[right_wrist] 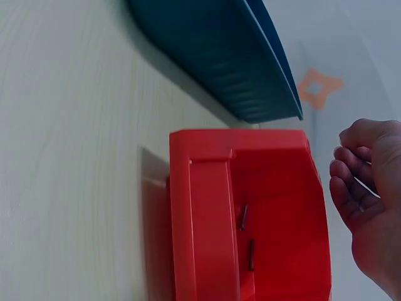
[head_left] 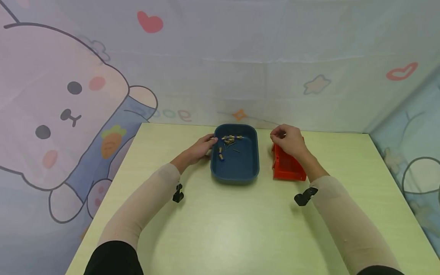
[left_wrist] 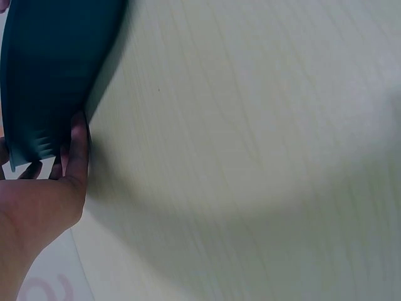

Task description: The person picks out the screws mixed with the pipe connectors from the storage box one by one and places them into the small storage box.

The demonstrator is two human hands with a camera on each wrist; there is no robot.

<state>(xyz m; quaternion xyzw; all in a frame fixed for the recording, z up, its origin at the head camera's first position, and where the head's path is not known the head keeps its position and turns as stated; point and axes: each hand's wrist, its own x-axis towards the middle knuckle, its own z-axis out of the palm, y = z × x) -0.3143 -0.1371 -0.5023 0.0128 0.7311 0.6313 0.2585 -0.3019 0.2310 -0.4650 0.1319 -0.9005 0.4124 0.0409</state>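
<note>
Left hand (head_left: 199, 149), fingers straight & pressed vs. the left wall of the dark blue oval plastic tray (head_left: 240, 168) at frame centre, which holds small brass-coloured bits & thin dark pins (head_left: 229, 140). Just right, red plastic bin (right_wrist: 219, 213) w/ two dark pins (right_wrist: 247, 235) inside; right hand (right_wrist: 369, 207) above its far end, fingers curled, pinching a thin pin.

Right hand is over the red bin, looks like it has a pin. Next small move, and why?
Probably let go: the right hand pinches a thin pin above the red bin, where two dark pins already lie. The left hand steadies the blue tray.

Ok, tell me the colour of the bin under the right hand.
Red; the bin shows best in the right wrist view.
</note>
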